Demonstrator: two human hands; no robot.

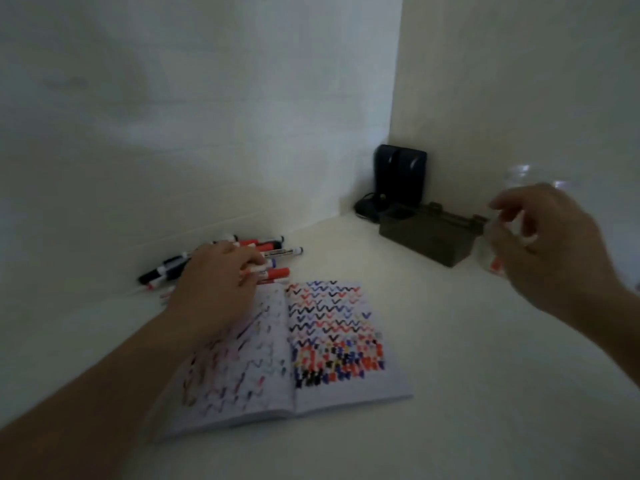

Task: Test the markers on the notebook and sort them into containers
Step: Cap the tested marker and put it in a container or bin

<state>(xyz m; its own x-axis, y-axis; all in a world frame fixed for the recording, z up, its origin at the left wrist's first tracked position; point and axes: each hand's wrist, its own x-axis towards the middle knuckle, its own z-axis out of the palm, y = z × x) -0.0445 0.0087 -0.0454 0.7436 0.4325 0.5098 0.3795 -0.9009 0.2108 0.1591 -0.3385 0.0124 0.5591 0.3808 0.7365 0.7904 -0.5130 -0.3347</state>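
surface: white tabletop [450, 358] set into a corner of white walls.
notebook: open white paper notebook [332, 341] lies flat near the middle; both pages covered in red, blue and black zigzag test marks.
markers: loose pile of white-barrelled markers with red, black and blue caps [221, 258] on the tabletop just beyond the notebook's left page.
left hand: left hand [214, 289] reaches over the left page's far corner into the pile; fingertips pinch a white marker with an orange-red end [258, 270].
right hand: right hand [550, 251] raised at the right, fingers loosely curled; blur, cannot tell whether it holds anything.
container: clear plastic container [498, 247] just behind the right hand, blurred, something red inside.
corner: dark olive box [426, 237]; black device [400, 178] behind it.
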